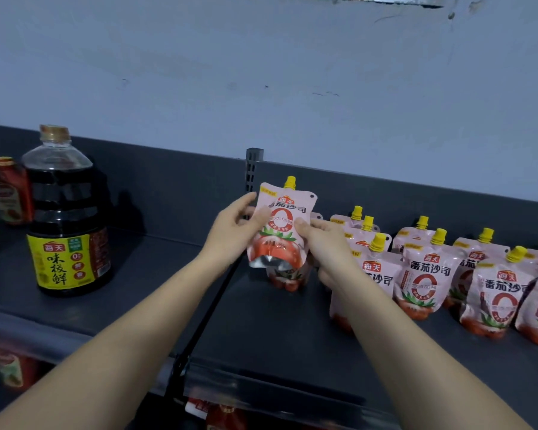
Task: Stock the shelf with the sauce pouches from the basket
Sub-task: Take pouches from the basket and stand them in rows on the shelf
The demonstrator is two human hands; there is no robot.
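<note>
Pouch (281, 231) dead centre of the frame, upright, yellow spout on top, long axis running top to bottom. Silver bottom fold looks just clear of the shelf (261, 321), though hard to call for sure.

Pinched from both sides. Left hand (230, 234) on the left edge, thumb across the front, fingers (246, 200) reaching up behind. Right hand (326, 246) on the right edge, thumb pressed onto the label, the rest tucked behind. So clamped on the pouch on both sides, nothing loose. Pretty much equally near, tbh, with the right hand a touch lower and closer to the base.

Red bottom of what seems to be another one peeking out just under and behind the held pouch. Stocked pouches (423, 283) standing in rows just right of the right hand, filling the right side of the frame. Bare shelf below and toward the bottom edge.

Probably just needs lowering straight down and settling the base, left of those rows. Worth watching that bottom fold: looks crumpled, could tip forward.

Big soy sauce bottle (66, 228) well off at the left, no bother. No basket in view.
</note>
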